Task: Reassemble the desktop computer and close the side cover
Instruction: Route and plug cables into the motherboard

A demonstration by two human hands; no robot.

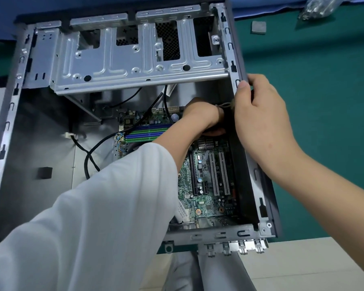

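The desktop computer case [253,164] lies open on its side on a green mat [324,101], its side cover not in view, so the work appears to be at the internal-parts stage, not yet the closing. The person's left hand [202,116], in a loose pale sleeve [105,206], reaches deep into the case near its right wall, just above the motherboard [206,185]. Its fingers are hidden behind the wrist and a dark part, so whether they grip anything cannot be told. The right hand [267,122] curls over the case's right rim, thumb on the inner lip and fingers wrapped round the outer edge, steadying the chassis.

The next move likely calls for seating whatever sits under the left hand squarely onto the board, with the right hand bracing against the push. Loose black cables [88,156] lie to the left and would need keeping clear.

The case is thin stamped sheet metal, dull grey, with pressed ribs and slotted tabs along its rims. The drive cage [135,59] at the far end is the same ribbed steel. The motherboard is green and densely studded, with blue and green memory slots [147,133], long white-edged expansion slots [219,173] and a small finned metal heatsink [205,143].
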